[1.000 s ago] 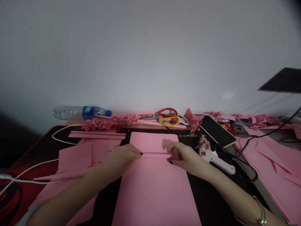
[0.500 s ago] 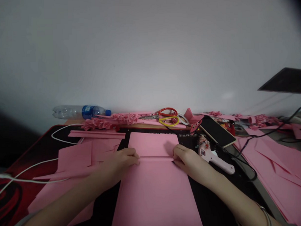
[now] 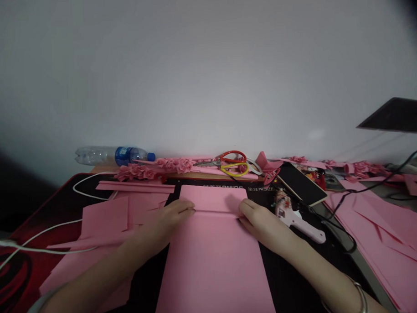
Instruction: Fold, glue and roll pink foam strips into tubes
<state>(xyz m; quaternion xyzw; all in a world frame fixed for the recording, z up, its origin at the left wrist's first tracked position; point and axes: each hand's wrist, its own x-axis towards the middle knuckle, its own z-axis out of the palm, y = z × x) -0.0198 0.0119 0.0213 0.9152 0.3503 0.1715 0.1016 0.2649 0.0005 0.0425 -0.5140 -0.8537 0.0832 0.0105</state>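
Note:
A long sheet of pink paper (image 3: pixel 214 266) lies before me, with a raised fold running across it near its far end. My left hand (image 3: pixel 174 217) pinches the fold at the sheet's left edge, fingers closed on the paper. At the right edge my right hand (image 3: pixel 258 218) grips the other end of the same fold, fingertips curled over it. The paper beyond the fold lies flat on the dark mat. Close to my right hand rests a pink glue gun (image 3: pixel 305 226).
Scissors (image 3: pixel 234 164) with red and yellow handles, paper flowers (image 3: pixel 174 165) and a plastic bottle (image 3: pixel 109 155) line the wall. A phone (image 3: pixel 301 183) lies behind the glue gun. Pink sheets (image 3: pixel 392 223) are piled at right, cut pieces (image 3: pixel 104 219) and a white cable (image 3: pixel 64 250) at left.
Both hands have shifted slightly away from me along the sheet, and the fold between them has moved a little toward the far end. My left hand's fingers look flatter.

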